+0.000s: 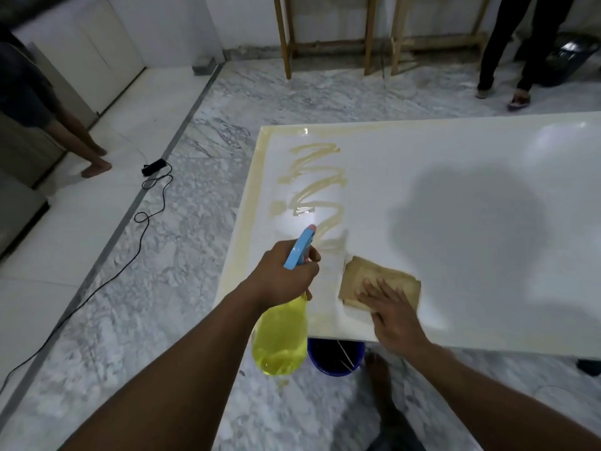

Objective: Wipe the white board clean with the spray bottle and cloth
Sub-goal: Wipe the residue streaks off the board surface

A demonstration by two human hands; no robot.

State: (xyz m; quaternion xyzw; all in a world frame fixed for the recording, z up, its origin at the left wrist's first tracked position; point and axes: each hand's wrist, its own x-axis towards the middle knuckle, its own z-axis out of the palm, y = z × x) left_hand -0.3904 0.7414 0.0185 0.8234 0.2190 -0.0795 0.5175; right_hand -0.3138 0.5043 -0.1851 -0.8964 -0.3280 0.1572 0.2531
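Note:
A large white board (455,177) lies flat, its left part marked with a yellowish zigzag smear (320,187) and a yellowish band along the left and top edges. My left hand (283,271) grips a spray bottle (281,336) with a yellow body and a blue trigger head, the nozzle aimed toward the smear. My right hand (393,314) lies flat with spread fingers on a folded tan cloth (367,276) resting on the board near its front edge, just right of the bottle.
A blue bucket (335,358) stands under the board's front edge beside my bare foot (380,372). A black cable (140,222) runs across the marble floor at left. One person stands at far left, another at the back right near wooden frame legs (286,37).

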